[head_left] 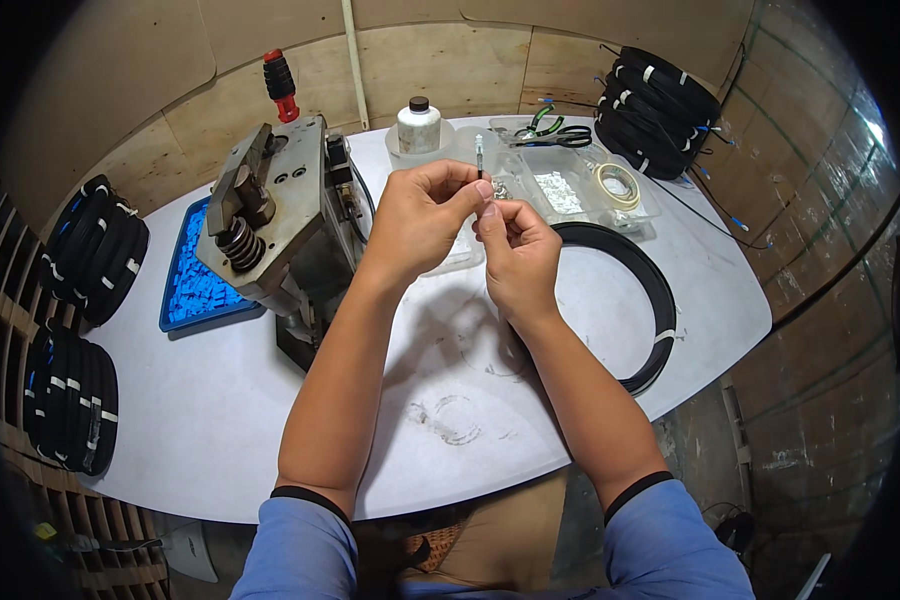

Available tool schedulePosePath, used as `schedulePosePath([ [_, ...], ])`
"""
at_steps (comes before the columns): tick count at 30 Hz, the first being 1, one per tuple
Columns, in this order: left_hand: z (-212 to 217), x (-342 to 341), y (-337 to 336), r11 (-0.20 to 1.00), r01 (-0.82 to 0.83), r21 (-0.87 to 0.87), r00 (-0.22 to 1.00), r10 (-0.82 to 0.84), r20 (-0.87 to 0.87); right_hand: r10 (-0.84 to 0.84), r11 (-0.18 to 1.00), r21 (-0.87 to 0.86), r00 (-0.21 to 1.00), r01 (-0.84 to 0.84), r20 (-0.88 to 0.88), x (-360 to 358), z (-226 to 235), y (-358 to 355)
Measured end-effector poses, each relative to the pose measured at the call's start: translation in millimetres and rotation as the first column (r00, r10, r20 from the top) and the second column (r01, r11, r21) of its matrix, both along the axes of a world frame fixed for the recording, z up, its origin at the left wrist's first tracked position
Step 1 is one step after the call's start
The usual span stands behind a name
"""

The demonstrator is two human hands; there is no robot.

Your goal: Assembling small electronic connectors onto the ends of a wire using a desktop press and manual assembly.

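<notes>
White tabletop (220, 420), rounded, plywood walls behind. Metal press (280, 210) near left edge, blue tray of small blue parts (192, 280) beside it. One black cable coil (630, 290) lies toward right edge; bundled coils (660, 105) stacked at far right corner. Clear compartment box (570, 190) at far edge. Left hand (420, 215) and right hand (515, 250), fingertips pressed together, pinch a thin cable end (479, 150) held upright above mid-tabletop. Judgement: end-fitting work under way, coil not yet bundled.
</notes>
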State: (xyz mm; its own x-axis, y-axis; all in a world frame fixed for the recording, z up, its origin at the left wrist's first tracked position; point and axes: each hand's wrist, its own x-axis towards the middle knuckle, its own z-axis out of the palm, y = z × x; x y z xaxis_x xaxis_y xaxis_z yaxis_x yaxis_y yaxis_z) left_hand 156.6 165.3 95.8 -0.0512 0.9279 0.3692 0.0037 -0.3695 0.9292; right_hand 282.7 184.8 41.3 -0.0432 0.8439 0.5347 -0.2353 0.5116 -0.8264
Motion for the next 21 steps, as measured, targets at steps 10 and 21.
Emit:
schedulePosePath([
  [10,-1.1,-1.9,2.3,1.000,-0.030,0.005,0.999,0.030,-0.010,-0.017,1.000,-0.003,1.000,0.017,-0.018,-1.9,1.6,-0.4],
  [21,-1.4,1.4,1.8,0.995,-0.093,0.040,0.995,0.092,0.038,-0.040,0.998,0.046,0.999,0.039,0.031,-1.1,-2.3,1.4],
])
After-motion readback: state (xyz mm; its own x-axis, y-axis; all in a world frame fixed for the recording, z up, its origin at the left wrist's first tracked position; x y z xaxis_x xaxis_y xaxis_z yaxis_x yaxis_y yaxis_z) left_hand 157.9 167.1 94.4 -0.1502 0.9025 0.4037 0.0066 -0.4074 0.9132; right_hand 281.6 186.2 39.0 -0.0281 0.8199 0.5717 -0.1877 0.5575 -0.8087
